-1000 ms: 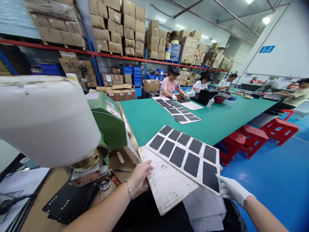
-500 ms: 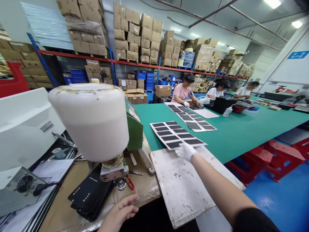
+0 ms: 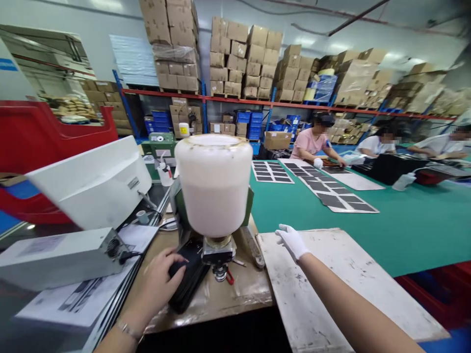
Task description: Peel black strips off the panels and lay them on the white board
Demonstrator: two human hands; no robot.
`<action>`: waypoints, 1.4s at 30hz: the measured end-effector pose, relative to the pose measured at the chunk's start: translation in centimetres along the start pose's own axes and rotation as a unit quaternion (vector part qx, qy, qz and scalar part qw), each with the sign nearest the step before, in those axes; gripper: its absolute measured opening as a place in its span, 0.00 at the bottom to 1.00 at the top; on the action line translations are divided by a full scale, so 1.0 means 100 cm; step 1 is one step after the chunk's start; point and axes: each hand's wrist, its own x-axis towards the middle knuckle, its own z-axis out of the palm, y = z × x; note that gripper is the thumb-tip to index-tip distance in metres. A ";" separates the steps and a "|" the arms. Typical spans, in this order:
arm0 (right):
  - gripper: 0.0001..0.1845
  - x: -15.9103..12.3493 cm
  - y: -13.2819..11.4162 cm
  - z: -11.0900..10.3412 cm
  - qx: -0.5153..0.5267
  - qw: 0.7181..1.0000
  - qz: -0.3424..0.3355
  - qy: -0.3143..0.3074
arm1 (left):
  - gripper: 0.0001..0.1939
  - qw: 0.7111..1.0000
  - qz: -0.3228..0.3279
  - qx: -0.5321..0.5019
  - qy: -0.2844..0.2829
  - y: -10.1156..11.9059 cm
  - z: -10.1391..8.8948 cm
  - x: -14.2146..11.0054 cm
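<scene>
Well, my left hand (image 3: 160, 277) sat with its bare fingers curled onto a stack of black plates (image 3: 189, 282), the stack just under their tips, beside the press's white reservoir (image 3: 213, 186); I could not tell whether they gripped. My gloved right hand (image 3: 292, 242) hung open, fingers spread, over a scuffed white board (image 3: 331, 274).

Right hand (image 3: 292, 242) in a white fabric glove (image 3: 290, 241), left hand (image 3: 161, 275) ungloved, thin silver bangle (image 3: 128, 331) on wrist.
</scene>
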 end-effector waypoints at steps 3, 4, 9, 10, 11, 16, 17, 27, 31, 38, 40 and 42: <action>0.18 -0.038 0.018 0.025 0.024 0.999 0.020 -0.029 | 0.13 0.997 -0.032 0.067 -0.019 -0.008 0.001 0.011; 0.18 -0.054 0.024 0.031 0.030 0.998 0.025 -0.042 | 0.14 0.997 -0.035 0.067 -0.029 -0.009 0.003 0.012; 0.19 -0.118 0.035 0.062 0.045 0.993 0.034 -0.106 | 0.16 0.997 -0.032 0.059 -0.044 -0.009 0.005 0.012; 0.19 -0.124 0.035 0.067 0.043 0.992 0.028 -0.118 | 0.15 0.996 -0.036 0.058 -0.049 -0.009 0.004 0.012; 0.18 -0.129 0.033 0.073 0.038 0.991 0.021 -0.128 | 0.15 0.996 -0.040 0.057 -0.053 -0.008 0.003 0.013; 0.18 -0.141 0.018 0.097 0.010 0.990 -0.016 -0.137 | 0.12 0.996 -0.058 0.047 -0.056 -0.006 -0.006 0.010; 0.17 -0.143 0.015 0.101 0.011 0.990 -0.022 -0.138 | 0.12 0.996 -0.060 0.040 -0.054 -0.005 -0.009 0.007; 0.21 -0.173 -0.018 0.105 -0.035 0.967 -0.192 -0.163 | 0.24 0.809 -0.213 -0.484 -0.256 0.025 -0.010 -0.088; 0.29 -0.184 -0.021 0.109 -0.132 0.915 -0.272 -0.269 | 0.20 0.668 -0.273 -0.609 -0.329 0.029 0.025 -0.126; 0.25 -0.186 -0.030 0.102 -0.159 0.901 -0.220 -0.339 | 0.17 0.633 -0.324 -0.627 -0.318 0.025 0.037 -0.133; 0.21 -0.184 -0.033 0.094 -0.147 0.910 -0.222 -0.318 | 0.17 0.629 -0.325 -0.639 -0.300 0.026 0.036 -0.135; 0.20 -0.178 -0.031 0.082 -0.132 0.927 -0.174 -0.305 | 0.17 0.624 -0.319 -0.657 -0.278 0.026 0.035 -0.135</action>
